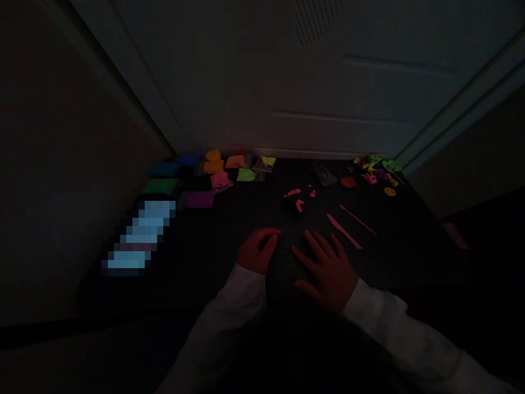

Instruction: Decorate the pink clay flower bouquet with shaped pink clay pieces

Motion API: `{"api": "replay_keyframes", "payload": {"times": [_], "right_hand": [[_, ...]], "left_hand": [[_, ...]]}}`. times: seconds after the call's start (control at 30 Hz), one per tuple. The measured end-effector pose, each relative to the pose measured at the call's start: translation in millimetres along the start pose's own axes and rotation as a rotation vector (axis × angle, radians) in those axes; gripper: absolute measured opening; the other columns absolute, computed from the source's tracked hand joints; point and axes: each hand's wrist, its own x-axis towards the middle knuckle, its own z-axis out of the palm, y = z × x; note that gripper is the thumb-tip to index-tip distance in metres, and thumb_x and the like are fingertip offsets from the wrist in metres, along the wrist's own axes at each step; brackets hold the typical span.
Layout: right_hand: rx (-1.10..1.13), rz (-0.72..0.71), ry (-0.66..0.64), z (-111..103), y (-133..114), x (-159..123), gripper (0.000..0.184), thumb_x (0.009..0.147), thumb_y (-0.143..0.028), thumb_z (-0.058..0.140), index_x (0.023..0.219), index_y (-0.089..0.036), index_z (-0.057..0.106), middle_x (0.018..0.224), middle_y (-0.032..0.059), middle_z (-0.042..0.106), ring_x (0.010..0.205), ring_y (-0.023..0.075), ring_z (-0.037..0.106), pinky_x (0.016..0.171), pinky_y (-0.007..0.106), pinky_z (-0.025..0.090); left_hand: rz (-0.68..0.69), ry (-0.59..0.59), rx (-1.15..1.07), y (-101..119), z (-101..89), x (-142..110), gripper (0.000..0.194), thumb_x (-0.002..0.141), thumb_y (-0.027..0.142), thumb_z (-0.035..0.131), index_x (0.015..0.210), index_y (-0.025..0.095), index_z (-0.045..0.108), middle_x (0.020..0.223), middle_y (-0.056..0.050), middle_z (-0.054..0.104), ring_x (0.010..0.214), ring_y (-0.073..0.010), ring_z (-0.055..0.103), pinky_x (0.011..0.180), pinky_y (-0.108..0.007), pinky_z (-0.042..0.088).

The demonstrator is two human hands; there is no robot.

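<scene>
My left hand (pixel 258 250) is closed in a pinch over the dark tabletop, thumb against the fingertips; whatever it may hold is too small and dark to make out. Palm down with fingers spread, my right hand (pixel 328 268) lies flat on or just over the table. Just beyond the hands sits a dark lump with pink clay pieces (pixel 299 205) on it. A smaller pink bit (pixel 313 193) lies beside it. To the right of my right hand are a pink plastic knife (pixel 343 231) and a thin pink modelling stick (pixel 357 219).
Packets of coloured clay line the back left, among them green (pixel 161 187), purple (pixel 199 199) and orange (pixel 214 166). A blurred-out bright screen (pixel 141 235) lies at left. Small colourful figures (pixel 375 169) and a clear packet (pixel 325 174) stand back right, before a white panelled door (pixel 254 71). Light is dim.
</scene>
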Motion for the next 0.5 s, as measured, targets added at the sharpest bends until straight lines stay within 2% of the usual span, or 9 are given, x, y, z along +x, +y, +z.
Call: {"api": "replay_keyframes", "payload": {"times": [0.1, 0.23, 0.5], "right_hand": [[0.020, -0.043, -0.018, 0.4, -1.9, -1.4, 0.062, 0.076, -0.061, 0.029, 0.130, -0.031, 0.027, 0.141, 0.0102, 0.016, 0.126, 0.0296, 0.019, 0.097, 0.054, 0.008], [-0.006, 0.060, 0.018, 0.4, 10.4, -1.4, 0.062, 0.077, -0.059, 0.032, 0.130, -0.028, 0.028, 0.141, 0.0124, 0.015, 0.125, 0.0312, 0.019, 0.096, 0.055, 0.009], [-0.024, 0.131, 0.083, 1.3, 31.6, -6.0, 0.058, 0.080, -0.048, 0.035, 0.130, -0.021, 0.027, 0.142, 0.0116, 0.011, 0.127, 0.0274, 0.015, 0.098, 0.051, 0.011]], "left_hand": [[-0.004, 0.004, 0.001, 0.0, -0.2, -0.2, 0.016, 0.073, 0.027, 0.050, 0.081, 0.020, 0.062, 0.084, -0.002, 0.064, 0.076, -0.0142, 0.058, 0.073, -0.027, 0.045], [-0.014, -0.005, 0.019, 0.9, -0.8, -0.4, 0.016, 0.073, 0.027, 0.050, 0.081, 0.020, 0.062, 0.084, -0.002, 0.064, 0.077, -0.0144, 0.058, 0.072, -0.028, 0.045], [-0.022, -0.003, 0.020, 2.5, -0.9, -0.8, 0.016, 0.073, 0.027, 0.050, 0.081, 0.020, 0.062, 0.084, -0.002, 0.064, 0.076, -0.0141, 0.058, 0.072, -0.028, 0.045]]}}
